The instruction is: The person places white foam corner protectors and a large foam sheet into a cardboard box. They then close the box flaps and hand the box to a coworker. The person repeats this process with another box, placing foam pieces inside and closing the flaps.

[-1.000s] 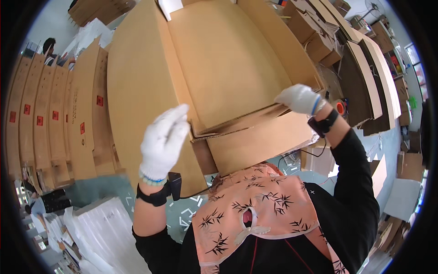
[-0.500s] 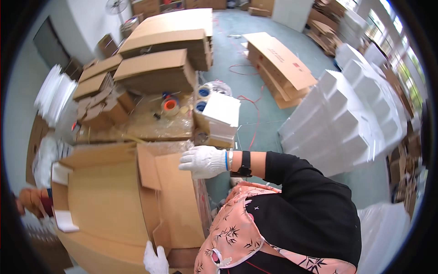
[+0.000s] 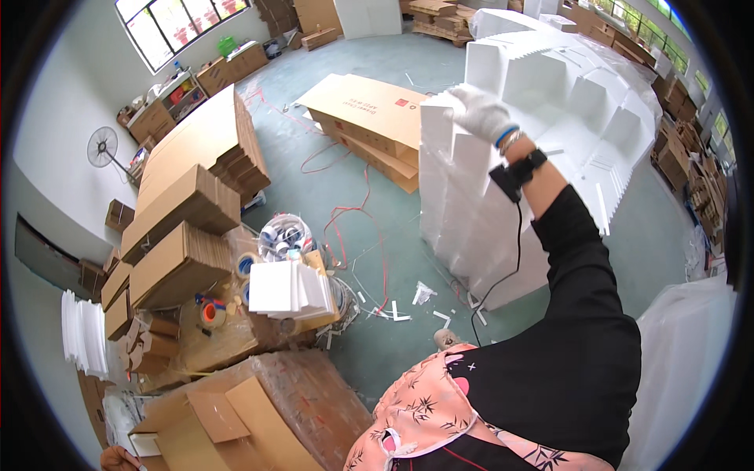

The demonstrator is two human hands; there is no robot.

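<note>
My right hand (image 3: 481, 115), in a white knitted glove, reaches out at the upper right over a tall stack of white foam pieces (image 3: 542, 86). Its fingers are stretched toward the stack's left end and look slightly blurred; white on white, I cannot tell whether they touch the foam. A black device with a cable is strapped round that wrist. My left hand is out of the picture. At the lower left lies an open cardboard box (image 3: 184, 436) with raised flaps, partly cut off by the picture's edge.
Another person's bare hand (image 3: 119, 458) shows beside the box. Flat cardboard stacks (image 3: 188, 141) stand at the left. Small white foam blocks (image 3: 275, 287) and tape rolls (image 3: 212, 314) sit near the worktable (image 3: 314, 392). Printed cartons (image 3: 369, 118) and red strapping (image 3: 369, 235) lie on the floor.
My right hand has left the box flap and swung right to the foam stack. The view has turned right, and my left hand has gone out of sight.
</note>
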